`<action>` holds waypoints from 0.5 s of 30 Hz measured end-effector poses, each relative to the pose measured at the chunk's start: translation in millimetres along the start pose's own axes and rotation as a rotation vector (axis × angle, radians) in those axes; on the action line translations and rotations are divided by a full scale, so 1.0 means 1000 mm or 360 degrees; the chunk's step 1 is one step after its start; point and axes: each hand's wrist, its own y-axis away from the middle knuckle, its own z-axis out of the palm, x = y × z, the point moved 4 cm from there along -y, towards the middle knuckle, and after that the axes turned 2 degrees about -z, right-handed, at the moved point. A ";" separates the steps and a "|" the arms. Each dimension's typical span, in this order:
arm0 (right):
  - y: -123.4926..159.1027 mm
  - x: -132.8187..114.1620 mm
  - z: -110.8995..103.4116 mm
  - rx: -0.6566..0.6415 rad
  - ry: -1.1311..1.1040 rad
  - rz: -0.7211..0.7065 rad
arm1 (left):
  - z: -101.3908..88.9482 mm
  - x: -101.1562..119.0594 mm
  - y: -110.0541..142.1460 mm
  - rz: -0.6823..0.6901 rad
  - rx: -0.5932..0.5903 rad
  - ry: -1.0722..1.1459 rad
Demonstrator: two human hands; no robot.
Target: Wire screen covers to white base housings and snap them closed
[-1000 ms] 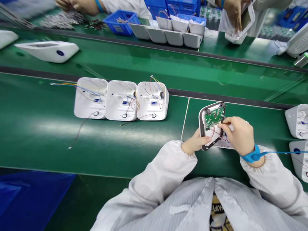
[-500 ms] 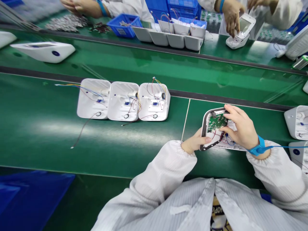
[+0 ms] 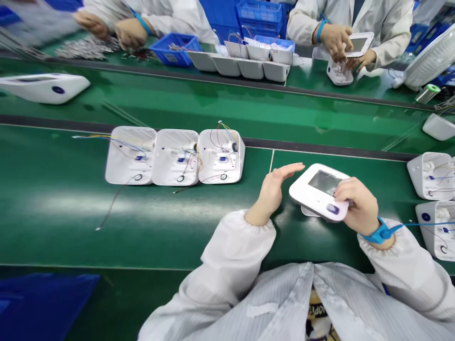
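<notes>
A white device cover (image 3: 314, 189) with a grey screen window and a purple button lies face up over its base shell on the green mat. My right hand (image 3: 355, 203) grips its right edge, thumb by the button; a blue wrist strap (image 3: 378, 232) circles that wrist. My left hand (image 3: 273, 189) hovers flat and open just left of the cover, fingers stretched toward it without touching.
Three open white shells (image 3: 176, 156) with coloured wires sit in a row to the left. Two more shells (image 3: 432, 175) lie at the right edge. Across the green conveyor belt (image 3: 213, 106), other people's hands work near white trays (image 3: 249, 66) and blue bins (image 3: 176, 45).
The cover, earlier held with its circuit board side up, has been turned screen side up and laid over the base. My left hand let go and opened.
</notes>
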 end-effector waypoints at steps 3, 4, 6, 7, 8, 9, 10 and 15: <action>-0.001 -0.004 0.001 -0.0022 0.0326 -0.0222 | 0.002 0.006 0.005 -0.0053 0.0000 -0.0157; 0.000 -0.005 0.003 -0.0070 0.0411 -0.0296 | 0.004 0.006 0.007 -0.0099 -0.0066 -0.0196; 0.002 -0.011 0.008 -0.0228 0.0515 -0.0408 | 0.007 0.005 0.010 -0.0180 -0.0203 -0.0295; 0.003 -0.014 0.011 -0.0332 0.0534 -0.0419 | 0.008 0.005 0.012 -0.0191 -0.0254 -0.0389; 0.004 -0.017 0.014 -0.0434 0.0534 -0.0401 | 0.009 0.006 0.014 -0.0187 -0.0297 -0.0512; 0.005 -0.020 0.017 -0.0536 0.0521 -0.0367 | 0.010 0.007 0.017 -0.0167 -0.0347 -0.0646; 0.005 -0.023 0.020 -0.0629 0.0507 -0.0328 | 0.013 0.010 0.019 -0.0129 -0.0412 -0.0768; -0.001 -0.037 0.025 -0.0760 0.0468 -0.0323 | 0.036 0.024 0.029 0.0178 -0.0693 -0.1054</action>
